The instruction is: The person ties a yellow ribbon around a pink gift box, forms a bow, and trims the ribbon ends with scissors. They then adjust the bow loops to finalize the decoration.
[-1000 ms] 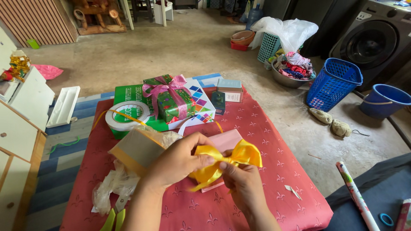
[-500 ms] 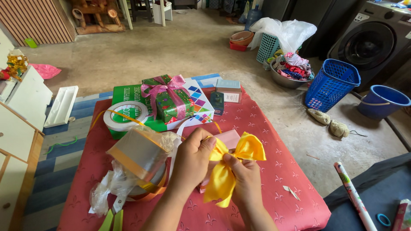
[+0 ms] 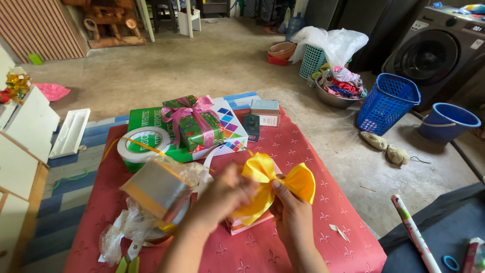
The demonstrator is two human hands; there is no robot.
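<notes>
while both hands pinch it, yellow bow [image 3: 277, 181] fans above the grip

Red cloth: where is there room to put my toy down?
The red cloth is bare along its right side, between the yellow bow and the edge, apart from a small paper scrap. The near strip is also free. The left side is crowded with the tape roll, plastic wrap and gift box.
</notes>
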